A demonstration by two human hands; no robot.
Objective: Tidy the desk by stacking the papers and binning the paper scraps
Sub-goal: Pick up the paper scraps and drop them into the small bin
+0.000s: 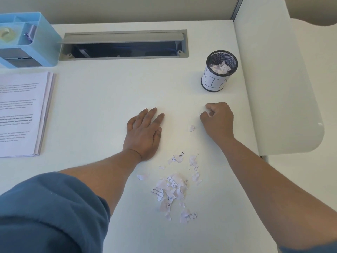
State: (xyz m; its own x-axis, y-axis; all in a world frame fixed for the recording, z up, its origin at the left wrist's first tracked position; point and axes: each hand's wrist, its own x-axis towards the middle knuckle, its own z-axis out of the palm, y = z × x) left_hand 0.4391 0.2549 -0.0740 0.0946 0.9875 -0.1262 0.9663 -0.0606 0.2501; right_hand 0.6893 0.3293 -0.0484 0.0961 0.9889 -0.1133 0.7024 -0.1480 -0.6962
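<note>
Near mesh bin [219,73]: right hand [218,118] pinching scraps [205,112], left hand [144,132] flat, fingers spread; loose grip may spill bits short of rim.

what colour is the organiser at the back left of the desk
Light blue organiser, seen in the head view.

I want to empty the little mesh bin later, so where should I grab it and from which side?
Wrap a hand round the labelled wall of the bin, coming from its near side, where the right hand already is. It stands upright and is round, so fingers can curl round it, and crumpled paper fills the top.
</note>
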